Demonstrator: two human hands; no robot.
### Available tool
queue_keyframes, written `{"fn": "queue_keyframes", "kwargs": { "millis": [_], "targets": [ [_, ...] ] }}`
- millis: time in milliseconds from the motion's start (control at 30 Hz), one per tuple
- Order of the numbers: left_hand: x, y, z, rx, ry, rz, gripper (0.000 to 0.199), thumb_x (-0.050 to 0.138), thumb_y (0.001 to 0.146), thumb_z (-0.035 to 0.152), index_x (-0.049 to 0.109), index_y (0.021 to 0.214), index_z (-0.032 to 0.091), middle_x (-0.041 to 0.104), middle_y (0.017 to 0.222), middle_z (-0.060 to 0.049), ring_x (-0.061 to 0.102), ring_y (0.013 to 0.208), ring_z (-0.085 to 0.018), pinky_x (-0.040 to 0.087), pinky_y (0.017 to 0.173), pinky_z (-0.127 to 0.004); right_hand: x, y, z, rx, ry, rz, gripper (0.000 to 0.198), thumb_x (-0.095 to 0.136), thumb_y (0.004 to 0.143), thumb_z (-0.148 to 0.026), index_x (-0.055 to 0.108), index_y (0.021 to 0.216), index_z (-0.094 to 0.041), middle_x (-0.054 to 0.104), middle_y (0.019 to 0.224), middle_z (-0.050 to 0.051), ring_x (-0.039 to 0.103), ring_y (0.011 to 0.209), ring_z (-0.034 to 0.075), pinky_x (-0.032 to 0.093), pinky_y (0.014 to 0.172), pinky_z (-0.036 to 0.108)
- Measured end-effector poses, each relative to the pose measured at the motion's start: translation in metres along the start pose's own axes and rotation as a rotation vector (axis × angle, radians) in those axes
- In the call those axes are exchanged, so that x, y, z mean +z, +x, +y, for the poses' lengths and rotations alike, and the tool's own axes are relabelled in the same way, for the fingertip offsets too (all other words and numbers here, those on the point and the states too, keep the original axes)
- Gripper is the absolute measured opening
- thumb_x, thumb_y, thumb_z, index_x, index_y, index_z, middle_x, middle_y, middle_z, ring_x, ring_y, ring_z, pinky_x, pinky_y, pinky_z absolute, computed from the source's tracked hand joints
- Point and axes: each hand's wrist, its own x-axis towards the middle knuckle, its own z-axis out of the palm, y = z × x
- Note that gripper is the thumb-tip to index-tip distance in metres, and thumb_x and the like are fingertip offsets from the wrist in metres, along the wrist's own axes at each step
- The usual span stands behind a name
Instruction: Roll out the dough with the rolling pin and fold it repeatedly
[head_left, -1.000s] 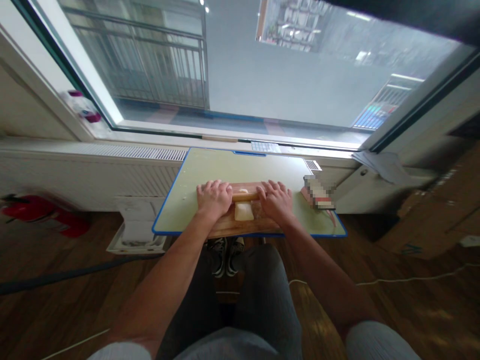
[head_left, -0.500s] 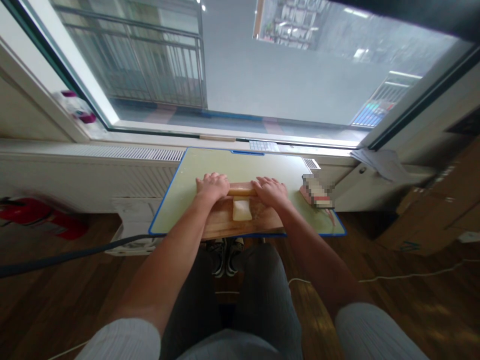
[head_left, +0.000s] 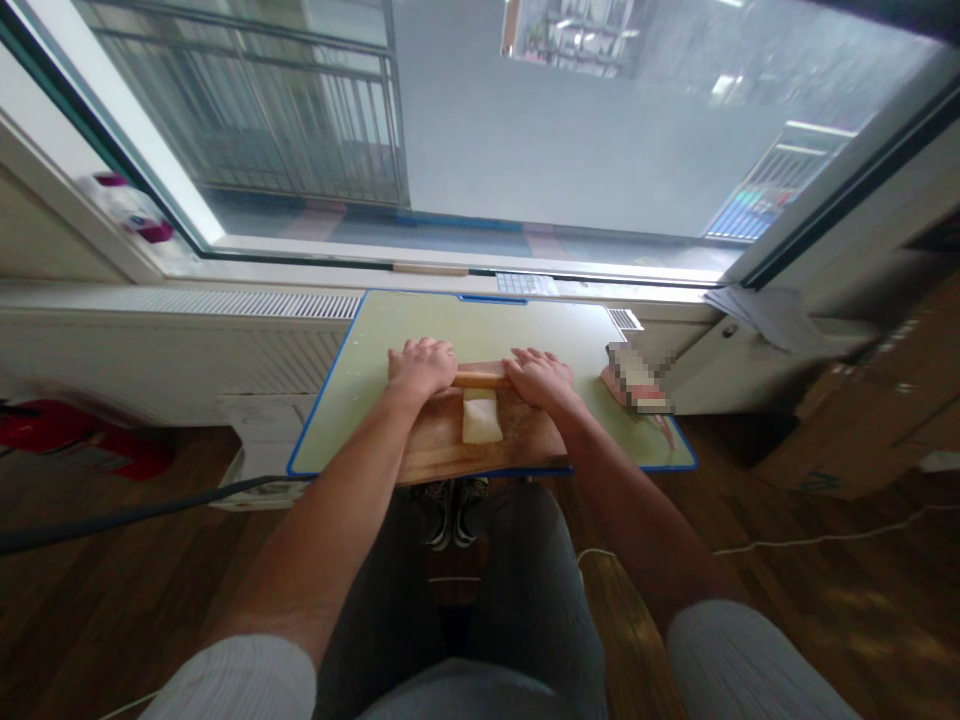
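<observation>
A wooden rolling pin (head_left: 481,381) lies crosswise over the far end of a pale, flat piece of dough (head_left: 481,420). My left hand (head_left: 422,366) is closed over the pin's left end, and my right hand (head_left: 540,376) over its right end. Both palms press down from above, hiding the pin's ends. Under the dough is a brown wooden board (head_left: 529,440), which rests on a pale green, blue-edged tabletop (head_left: 420,315).
A pixelated object (head_left: 641,380) lies at the tabletop's right side. Beyond are a radiator (head_left: 262,302) and a window sill holding a bottle (head_left: 135,208) and a keyboard-like item (head_left: 525,284). A fire extinguisher (head_left: 82,435) is at left, cardboard boxes (head_left: 862,420) at right.
My view has shifted slightly. Both hands stay on the rolling pin, which sits a touch farther from the dough's near edge, so a little more dough shows.
</observation>
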Motion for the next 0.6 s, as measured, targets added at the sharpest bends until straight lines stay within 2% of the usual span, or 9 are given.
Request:
{"fn": "queue_keyframes", "kwargs": {
  "millis": [167, 367, 467, 600],
  "targets": [
    [0.006, -0.024, 0.001, 0.012, -0.012, 0.075, 0.055, 0.03, 0.106, 0.041, 0.069, 0.144, 0.033, 0.06, 0.162, -0.008, 0.056, 0.144, -0.035, 0.045, 0.117, -0.061, -0.002, -0.026, -0.004, -0.008, -0.046, 0.09, 0.059, 0.031, 0.111, -0.056, 0.058, 0.158, -0.033, 0.056, 0.165, 0.006, 0.048, 0.148, 0.033, 0.04, 0.121, 0.054],
    [0.012, -0.051, 0.002, 0.05, 0.006, 0.183, 0.051, 0.031, 0.108, 0.038, 0.073, 0.136, 0.031, 0.068, 0.152, -0.007, 0.061, 0.136, -0.031, 0.048, 0.113, -0.052, -0.002, -0.05, -0.004, -0.06, -0.073, 0.142, 0.053, 0.029, 0.114, -0.054, 0.063, 0.15, -0.033, 0.062, 0.157, 0.006, 0.052, 0.143, 0.029, 0.041, 0.119, 0.048],
    [0.013, -0.053, 0.002, 0.059, 0.008, 0.195, 0.052, 0.03, 0.108, 0.038, 0.073, 0.136, 0.03, 0.068, 0.152, -0.007, 0.061, 0.137, -0.03, 0.048, 0.114, -0.05, -0.001, -0.052, -0.003, -0.055, -0.071, 0.138, 0.054, 0.029, 0.115, -0.054, 0.062, 0.151, -0.032, 0.06, 0.159, 0.006, 0.051, 0.144, 0.028, 0.041, 0.119, 0.046],
    [0.011, -0.039, 0.0, 0.04, -0.011, 0.12, 0.054, 0.028, 0.108, 0.04, 0.072, 0.139, 0.031, 0.064, 0.158, -0.006, 0.059, 0.14, -0.031, 0.047, 0.116, -0.054, -0.004, -0.039, -0.004, -0.046, -0.072, 0.104, 0.055, 0.03, 0.113, -0.054, 0.062, 0.152, -0.033, 0.062, 0.157, 0.007, 0.052, 0.143, 0.03, 0.043, 0.118, 0.05]
  ]
}}
